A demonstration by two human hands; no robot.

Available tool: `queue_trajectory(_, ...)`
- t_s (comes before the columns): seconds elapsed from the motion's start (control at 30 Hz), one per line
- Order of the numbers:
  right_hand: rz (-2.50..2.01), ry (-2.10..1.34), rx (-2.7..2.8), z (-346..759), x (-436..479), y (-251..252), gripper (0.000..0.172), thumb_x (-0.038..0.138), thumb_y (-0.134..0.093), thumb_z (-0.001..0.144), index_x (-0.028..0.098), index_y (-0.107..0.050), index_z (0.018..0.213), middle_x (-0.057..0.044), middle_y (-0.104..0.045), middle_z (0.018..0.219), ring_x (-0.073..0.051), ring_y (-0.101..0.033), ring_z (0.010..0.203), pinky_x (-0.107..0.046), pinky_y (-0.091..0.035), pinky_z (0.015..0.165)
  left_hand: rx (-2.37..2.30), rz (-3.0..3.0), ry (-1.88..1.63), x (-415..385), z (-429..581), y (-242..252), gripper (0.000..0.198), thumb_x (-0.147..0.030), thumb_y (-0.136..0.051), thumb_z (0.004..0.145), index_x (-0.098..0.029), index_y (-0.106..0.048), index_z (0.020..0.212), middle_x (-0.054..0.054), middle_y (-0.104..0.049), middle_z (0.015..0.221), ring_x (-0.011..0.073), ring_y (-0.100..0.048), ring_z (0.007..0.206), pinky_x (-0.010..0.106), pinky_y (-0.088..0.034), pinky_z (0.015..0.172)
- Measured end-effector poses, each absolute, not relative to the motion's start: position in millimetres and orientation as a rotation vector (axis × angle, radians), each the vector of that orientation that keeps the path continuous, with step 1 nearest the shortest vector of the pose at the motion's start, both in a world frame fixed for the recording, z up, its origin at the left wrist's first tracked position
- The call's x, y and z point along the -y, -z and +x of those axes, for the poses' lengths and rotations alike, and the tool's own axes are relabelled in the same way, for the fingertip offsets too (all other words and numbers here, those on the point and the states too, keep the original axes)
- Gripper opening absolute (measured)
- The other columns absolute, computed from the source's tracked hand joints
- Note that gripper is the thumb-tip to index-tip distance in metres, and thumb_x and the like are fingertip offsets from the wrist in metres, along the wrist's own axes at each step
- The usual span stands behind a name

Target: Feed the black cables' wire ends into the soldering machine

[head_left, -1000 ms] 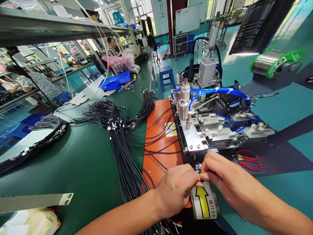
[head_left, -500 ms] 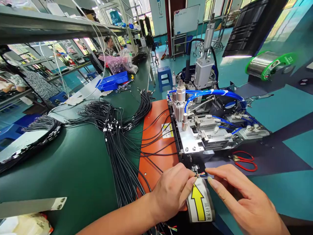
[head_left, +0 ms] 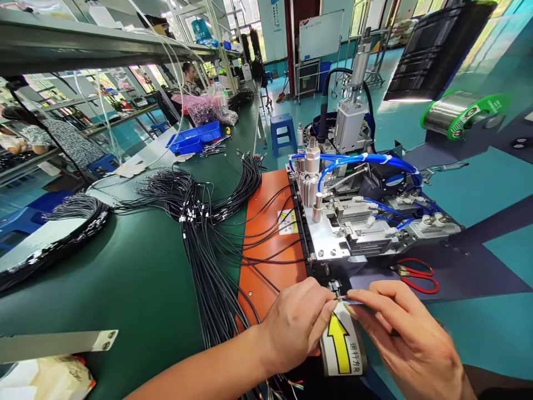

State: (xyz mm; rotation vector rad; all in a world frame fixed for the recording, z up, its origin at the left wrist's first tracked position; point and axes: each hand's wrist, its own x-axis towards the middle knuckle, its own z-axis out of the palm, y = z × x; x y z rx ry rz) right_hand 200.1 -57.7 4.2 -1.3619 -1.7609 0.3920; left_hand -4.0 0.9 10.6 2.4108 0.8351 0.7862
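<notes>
— The fingers of the left hand: how do they stand?

— Pinched shut, thumb against forefinger, on the end of a thin wire. The right hand meets it from the other side, with its forefinger stretched out over the thumb and the two nearly closed on a blue strand of that same wire. It is too small to tell whether they really grip it.

— And where is the wire?

— Right at the front edge of the machine, just below its dark slot and above the sticker with the yellow arrow. The fingertips of the two hands almost touch there.

— What lies around them?

— Left of the machine is an orange plate with several black cables trailing across it. They fan out from a thick bundle on the green table. Right of the machine, near the right hand but apart from it, lie red-handled cutters. Far up the table there is a blue tray, and beyond it a person sits at the bench.
</notes>
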Motion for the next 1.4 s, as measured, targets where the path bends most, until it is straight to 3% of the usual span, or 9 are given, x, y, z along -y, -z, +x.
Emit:
queue_trajectory(0.23, -1.330, -0.331, 1.947, 206, 51, -9, 0.019, 0.015, -0.054, 0.099, 0.025, -0.064, 0.112, -0.005, -0.060, 0.101, -0.014, -0.066, 0.081, -0.023, -0.052, 0.070, -0.818, 2.492, -0.761, -1, -3, -9, 0.026, -0.024, -0.039, 0.105, -0.015, -0.061, 0.096, 0.005, -0.058, 0.079, 0.0167, -0.052, 0.068, 0.028, -0.043, 0.061)
queue_trajectory(0.4, -1.319, -0.513, 2.076, 210, 43, -14, 0.020, 0.017, -0.046, 0.102, 0.026, -0.062, 0.111, -0.005, -0.061, 0.102, -0.017, -0.065, 0.085, -0.028, -0.052, 0.075, -0.778, 2.545, -0.757, -2, -3, -12, 0.023, -0.021, -0.044, 0.103, -0.014, -0.063, 0.092, 0.004, -0.055, 0.074, 0.0162, -0.049, 0.066, 0.028, -0.038, 0.058)
queue_trajectory(0.63, -1.324, -0.835, 1.897, 203, 37, -29, 0.023, 0.025, -0.042, 0.106, 0.024, -0.057, 0.088, -0.001, -0.055, 0.089, -0.014, -0.059, 0.076, -0.026, -0.050, 0.069, -0.670, 2.441, -0.784, -4, -4, -17, 0.015, -0.018, -0.049, 0.101, -0.013, -0.064, 0.100, 0.005, -0.060, 0.078, 0.0159, -0.052, 0.070, 0.027, -0.042, 0.063)
queue_trajectory(0.77, -1.495, -0.767, 1.670, 211, 44, -24, 0.012, 0.036, -0.054, 0.102, 0.029, -0.064, 0.105, 0.000, -0.065, 0.099, -0.014, -0.066, 0.088, -0.020, -0.054, 0.072, -0.722, 2.380, -0.817, -2, -2, -17, 0.017, -0.017, -0.049, 0.101, -0.013, -0.064, 0.093, 0.004, -0.059, 0.075, 0.0142, -0.051, 0.066, 0.026, -0.040, 0.061)
queue_trajectory(0.9, -1.592, -0.767, 1.603, 221, 52, -12, 0.018, 0.042, -0.058, 0.100, 0.033, -0.067, 0.113, 0.002, -0.069, 0.106, -0.013, -0.070, 0.096, -0.014, -0.056, 0.065, -0.787, 2.312, -0.815, -1, -1, -18, 0.019, -0.018, -0.050, 0.101, -0.013, -0.066, 0.094, 0.004, -0.060, 0.076, 0.0140, -0.053, 0.068, 0.026, -0.041, 0.062)
queue_trajectory(1.03, -1.582, -0.816, 1.666, 219, 58, -8, 0.021, 0.041, -0.059, 0.099, 0.034, -0.067, 0.117, 0.002, -0.070, 0.106, -0.013, -0.071, 0.094, -0.015, -0.058, 0.074, -0.810, 2.290, -0.813, -1, -1, -17, 0.019, -0.019, -0.050, 0.101, -0.012, -0.066, 0.093, 0.004, -0.060, 0.076, 0.0138, -0.052, 0.068, 0.025, -0.041, 0.062)
queue_trajectory(1.2, -1.577, -0.828, 1.677, 212, 61, -13, 0.020, 0.040, -0.058, 0.100, 0.034, -0.067, 0.117, 0.002, -0.068, 0.104, -0.012, -0.070, 0.091, -0.015, -0.057, 0.073, -0.810, 2.304, -0.818, 0, -2, -15, 0.020, -0.019, -0.050, 0.101, -0.012, -0.066, 0.093, 0.004, -0.060, 0.076, 0.0135, -0.051, 0.067, 0.026, -0.041, 0.063)
queue_trajectory(1.4, -1.484, -0.747, 1.735, 211, 60, -7, 0.022, 0.032, -0.055, 0.102, 0.033, -0.064, 0.122, 0.001, -0.066, 0.107, -0.014, -0.068, 0.097, -0.020, -0.056, 0.084, -0.804, 2.331, -0.820, 0, -2, -12, 0.021, -0.019, -0.050, 0.101, -0.012, -0.067, 0.091, 0.003, -0.057, 0.073, 0.0134, -0.050, 0.066, 0.026, -0.039, 0.061)
